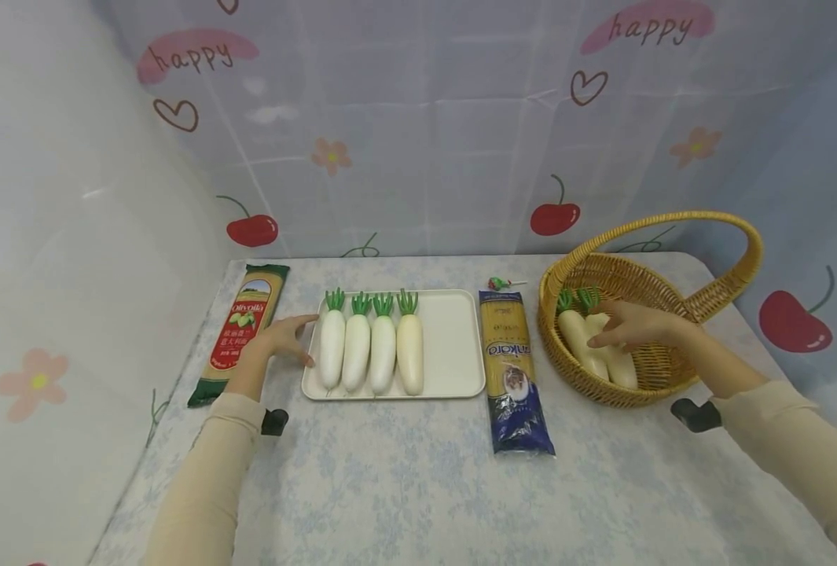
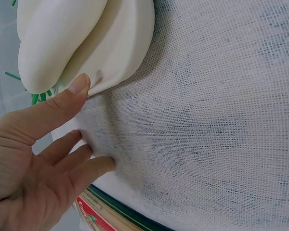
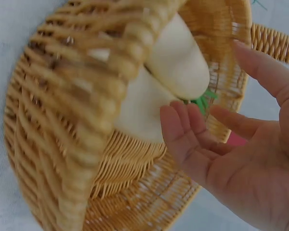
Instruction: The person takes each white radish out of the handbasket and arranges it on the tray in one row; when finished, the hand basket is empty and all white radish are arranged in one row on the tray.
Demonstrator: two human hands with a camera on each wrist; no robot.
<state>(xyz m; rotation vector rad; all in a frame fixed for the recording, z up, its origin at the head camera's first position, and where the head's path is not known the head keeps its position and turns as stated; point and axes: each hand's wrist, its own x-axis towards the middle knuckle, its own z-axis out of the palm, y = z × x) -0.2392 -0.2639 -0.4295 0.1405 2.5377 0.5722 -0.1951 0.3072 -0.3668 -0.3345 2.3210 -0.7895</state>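
Several white radishes with green tops lie side by side on the left part of a cream tray. At the tray's left edge is my left hand, holding nothing; its thumb lies at the rim, and whether it touches cannot be told. On the right, my right hand reaches into a wicker basket, over two more white radishes. Its fingers are spread and bent slightly, with the fingertips close to one radish; contact is unclear.
A green-and-red pasta packet lies left of the tray, beneath the left forearm. Between tray and basket lies a blue-and-yellow pasta packet, with a small lollipop behind it. The basket's tall handle arches over it.
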